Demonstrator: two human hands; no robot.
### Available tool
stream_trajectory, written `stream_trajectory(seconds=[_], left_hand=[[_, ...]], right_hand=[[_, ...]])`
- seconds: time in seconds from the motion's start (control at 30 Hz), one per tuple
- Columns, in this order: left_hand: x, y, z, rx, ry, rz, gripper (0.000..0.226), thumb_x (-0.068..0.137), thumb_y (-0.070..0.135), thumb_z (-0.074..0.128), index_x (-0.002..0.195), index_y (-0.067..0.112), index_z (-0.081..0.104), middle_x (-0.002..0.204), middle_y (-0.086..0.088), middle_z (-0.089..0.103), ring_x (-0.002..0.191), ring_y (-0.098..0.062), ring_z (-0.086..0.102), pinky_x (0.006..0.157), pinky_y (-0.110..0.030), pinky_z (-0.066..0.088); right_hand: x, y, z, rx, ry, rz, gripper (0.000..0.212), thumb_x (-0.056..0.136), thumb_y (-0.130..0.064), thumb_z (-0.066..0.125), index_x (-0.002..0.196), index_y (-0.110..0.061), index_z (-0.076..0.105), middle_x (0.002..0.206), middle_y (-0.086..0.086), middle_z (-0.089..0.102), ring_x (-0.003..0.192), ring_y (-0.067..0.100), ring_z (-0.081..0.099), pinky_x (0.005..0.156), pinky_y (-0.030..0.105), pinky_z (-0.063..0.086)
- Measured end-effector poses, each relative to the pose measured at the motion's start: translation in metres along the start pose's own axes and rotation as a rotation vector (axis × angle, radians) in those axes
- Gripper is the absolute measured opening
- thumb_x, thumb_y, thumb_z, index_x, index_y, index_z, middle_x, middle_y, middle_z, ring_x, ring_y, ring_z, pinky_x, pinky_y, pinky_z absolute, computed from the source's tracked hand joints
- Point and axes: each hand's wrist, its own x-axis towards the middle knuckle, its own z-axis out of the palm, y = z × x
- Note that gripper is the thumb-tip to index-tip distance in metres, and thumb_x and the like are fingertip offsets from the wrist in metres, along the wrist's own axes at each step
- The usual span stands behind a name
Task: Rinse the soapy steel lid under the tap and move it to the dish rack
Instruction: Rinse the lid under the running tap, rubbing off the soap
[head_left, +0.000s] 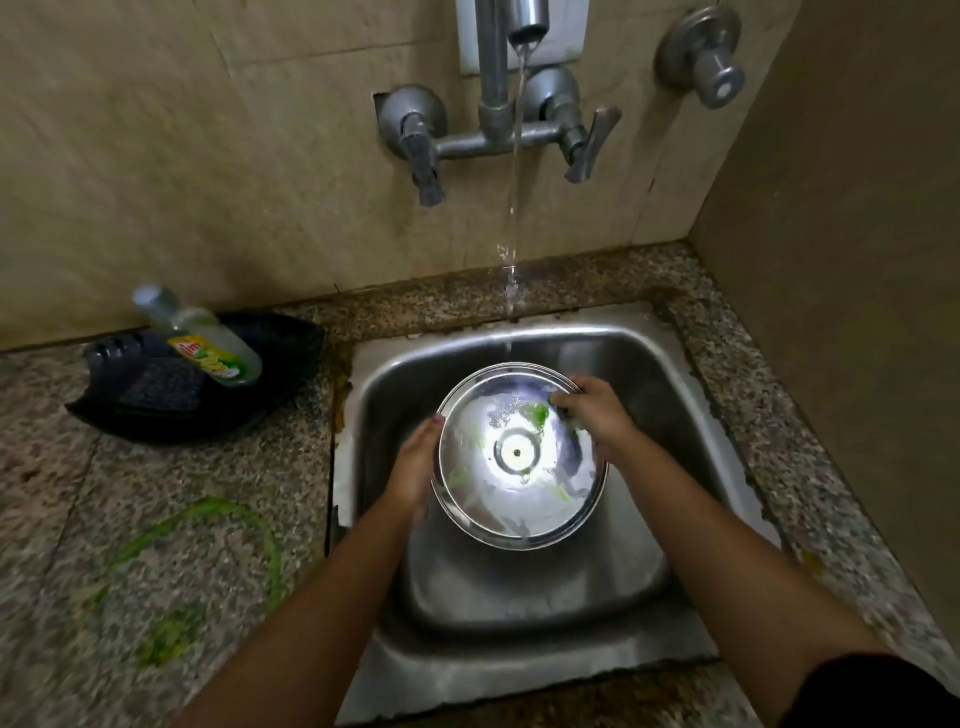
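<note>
1. A round steel lid (519, 457) is held inside a steel sink (670, 395), hollow side up, above the basin floor.
2. White foam and streaks of green soap coat the lid's inner face around a small centre rivet.
3. The left hand (413, 470) holds the lid's left rim, its grip closed on the edge with the thumb tip over the top.
4. The right hand (597, 410) is at the upper right rim, its grip curled down over the edge; whether it also holds something cannot be told.
5. A wall tap (527, 21) is running; the water stream (517, 182) falls towards the lid's far rim.
6. On the speckled stone surface (52, 519) to the left, a black tray (130, 415) carries a tilted dish soap bottle (208, 338).
7. A green ring-shaped smear (265, 530) marks the surface nearer the person.
</note>
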Motion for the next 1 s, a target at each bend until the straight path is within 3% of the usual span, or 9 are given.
stream_trajectory(seconds=[0.07,0.13,0.23,0.37,0.43,0.6,0.7,0.87,1.0], left_hand=[[-0.001,0.002,0.006,-0.052,0.016,0.014,0.021,0.097,0.024,0.049,0.097,0.015,0.068,0.093,-0.006,0.068,0.085,-0.020,0.062,0.081,-0.034,0.050],[0.000,0.002,0.011,-0.098,0.073,0.008,0.023,0.097,0.028,0.050,0.097,0.015,0.069,0.094,-0.009,0.069,0.086,-0.022,0.063,0.084,-0.037,0.051],[0.002,0.005,0.021,-0.187,0.148,0.021,0.031,0.097,0.032,0.050,0.105,0.008,0.068,0.094,-0.011,0.070,0.087,-0.025,0.064,0.087,-0.040,0.051],[0.012,0.013,0.033,-0.214,0.203,0.061,0.032,0.097,0.033,0.050,0.097,0.008,0.070,0.077,-0.003,0.075,0.081,-0.024,0.068,0.082,-0.036,0.055],[0.013,0.018,0.032,-0.212,0.222,0.081,0.031,0.097,0.032,0.049,0.088,0.010,0.070,0.071,-0.001,0.075,0.073,-0.021,0.070,0.075,-0.033,0.055],[0.015,0.016,0.018,-0.102,0.253,0.092,0.034,0.095,0.036,0.052,0.079,0.013,0.071,0.080,-0.008,0.071,0.078,-0.026,0.067,0.080,-0.040,0.054],[0.012,0.009,0.025,-0.045,0.195,0.073,0.038,0.093,0.041,0.053,0.080,0.011,0.073,0.079,-0.007,0.074,0.079,-0.025,0.069,0.079,-0.039,0.055],[0.015,0.016,0.045,-0.141,0.122,0.090,0.032,0.097,0.032,0.050,0.098,0.007,0.071,0.074,0.001,0.076,0.072,-0.013,0.071,0.076,-0.028,0.055],[0.032,0.029,0.029,-0.138,0.226,0.127,0.031,0.093,0.034,0.056,0.078,0.012,0.070,0.063,0.002,0.072,0.069,-0.019,0.065,0.074,-0.032,0.052]], right_hand=[[0.004,-0.002,0.010,-0.095,0.078,-0.049,0.019,0.085,0.001,0.058,0.082,-0.017,0.063,0.071,0.002,0.063,0.067,0.020,0.057,0.064,0.030,0.045],[0.003,-0.005,0.019,-0.449,0.156,-0.135,0.029,0.089,-0.017,0.056,0.118,-0.019,0.059,0.115,0.008,0.065,0.106,0.028,0.059,0.091,0.039,0.045],[-0.009,-0.006,0.034,-1.062,0.169,-0.435,0.060,0.095,-0.037,0.044,0.149,-0.018,0.025,0.158,0.004,0.027,0.146,0.023,0.021,0.117,0.047,0.017],[-0.037,0.004,0.053,-1.216,-0.321,-0.704,0.066,0.098,-0.042,0.036,0.153,-0.020,0.005,0.163,0.000,0.002,0.150,0.018,-0.001,0.121,0.042,-0.001],[-0.047,0.018,0.044,-1.263,-0.423,-0.806,0.064,0.099,-0.046,0.030,0.153,-0.024,0.005,0.162,-0.005,0.000,0.149,0.013,-0.003,0.118,0.035,-0.003],[-0.029,0.040,-0.011,-1.396,-0.068,-0.724,0.071,0.094,-0.056,0.027,0.153,-0.020,0.012,0.162,0.001,0.008,0.149,0.019,0.007,0.120,0.041,0.008],[-0.011,0.020,0.003,-1.357,0.127,-0.620,0.073,0.095,-0.056,0.023,0.153,-0.017,0.002,0.160,0.002,-0.002,0.149,0.019,0.001,0.120,0.038,0.001],[-0.023,0.009,0.071,-1.221,-0.162,-0.826,0.067,0.098,-0.043,0.028,0.153,-0.016,0.003,0.162,0.005,0.011,0.150,0.019,0.007,0.121,0.035,0.003],[-0.045,0.048,0.037,-1.294,-0.320,-0.937,0.063,0.099,-0.050,0.026,0.153,-0.020,0.011,0.161,0.000,0.014,0.149,0.015,0.007,0.120,0.036,0.004]])
